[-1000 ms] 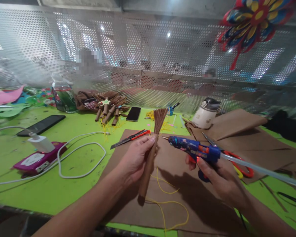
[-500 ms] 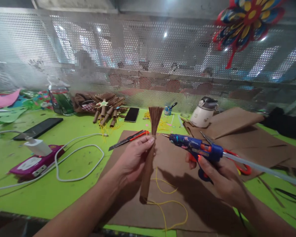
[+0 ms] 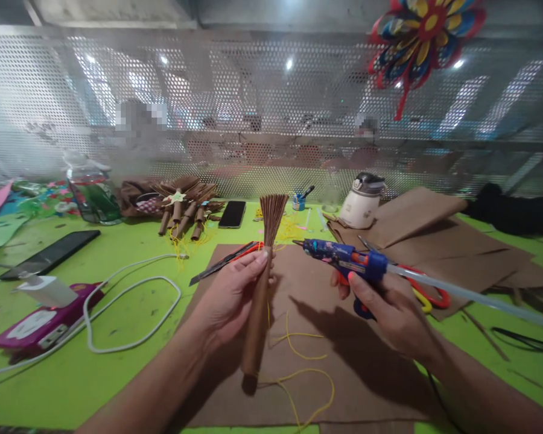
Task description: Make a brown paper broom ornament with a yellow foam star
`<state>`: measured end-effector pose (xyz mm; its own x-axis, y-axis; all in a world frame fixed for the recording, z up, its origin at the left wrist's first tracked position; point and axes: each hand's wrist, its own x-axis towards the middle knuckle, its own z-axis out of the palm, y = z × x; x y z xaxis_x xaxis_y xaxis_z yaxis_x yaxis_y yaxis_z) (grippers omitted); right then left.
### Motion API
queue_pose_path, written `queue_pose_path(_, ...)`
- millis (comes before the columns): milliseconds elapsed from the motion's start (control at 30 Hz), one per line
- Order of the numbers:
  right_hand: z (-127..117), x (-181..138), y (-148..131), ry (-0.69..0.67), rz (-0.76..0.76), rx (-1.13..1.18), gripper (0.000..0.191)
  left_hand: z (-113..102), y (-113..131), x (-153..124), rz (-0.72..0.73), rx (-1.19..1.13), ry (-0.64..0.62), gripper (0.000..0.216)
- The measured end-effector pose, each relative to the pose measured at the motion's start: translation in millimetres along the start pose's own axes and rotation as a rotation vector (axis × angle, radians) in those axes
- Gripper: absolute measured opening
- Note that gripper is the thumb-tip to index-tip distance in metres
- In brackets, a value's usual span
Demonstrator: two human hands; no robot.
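Head view: the broom-shaped paper piece [image 3: 259, 307] is held up in front of you, over a flat brown sheet [image 3: 298, 280] on the green table [image 3: 72, 392]. It is a slim brown tube whose top flares into a narrow pleated fan; it leans, with the fan up and slightly right and the tube's darker lower end down and left. A yellow thread [image 3: 333, 392] curls across the sheet beside that lower end.

Your left hand [image 3: 238, 283] pinches the tube just below the fan, thumb in front and fingers curled round behind. Your right hand [image 3: 396, 313] is wrapped round the grip of a blue glue gun [image 3: 344, 256], a clear stick jutting from its rear; its nozzle points at the neck of the paper piece, apart from it.

Compared with half a second ago, your view has swung a little to the right, the gap between nozzle and paper looks slightly wider, and the tube leans more. Both grips are unchanged.
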<state>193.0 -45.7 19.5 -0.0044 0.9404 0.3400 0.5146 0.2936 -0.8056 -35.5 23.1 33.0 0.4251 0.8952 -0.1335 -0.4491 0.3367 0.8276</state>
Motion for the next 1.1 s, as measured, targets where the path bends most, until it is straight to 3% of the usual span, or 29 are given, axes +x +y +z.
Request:
queue_pose_path(333, 2.8, 2.8, 1.6, 0.055, 0.010, -0.029, 0.034, -3.5, 0.3, 0.3, 0.037, 0.027, 0.002, 0.015)
queue_pose_path(500, 6.5, 11.2, 23.6, 0.062, 0.056, -0.069, 0.037, -4.7, 2.9, 2.9, 0.057, 0.039, 0.067, 0.016)
queue_pose_path(667, 6.0, 28.2, 52.0, 0.096, -0.111, -0.252, 0.028, -8.9, 3.5, 7.5, 0.030, 0.012, 0.111, 0.015)
queue_pose_path(800, 1.7, 42.4, 81.1, 0.103, -0.216, -0.419, 0.037, -6.3, 4.4, 5.6, 0.046, -0.007, 0.137, 0.009)
queue_pose_path(933, -1.2, 49.7, 103.7, 0.046, -0.195, -0.547, 0.048, -2.2, 6.4, 0.9, 0.068, -0.021, 0.099, 0.007)
queue_pose_path(1100, 0.1, 50.9, 112.7, -0.025, -0.182, -0.618, 0.048, 0.4, 7.7, -3.4, 0.055, -0.045, 0.036, 0.009)
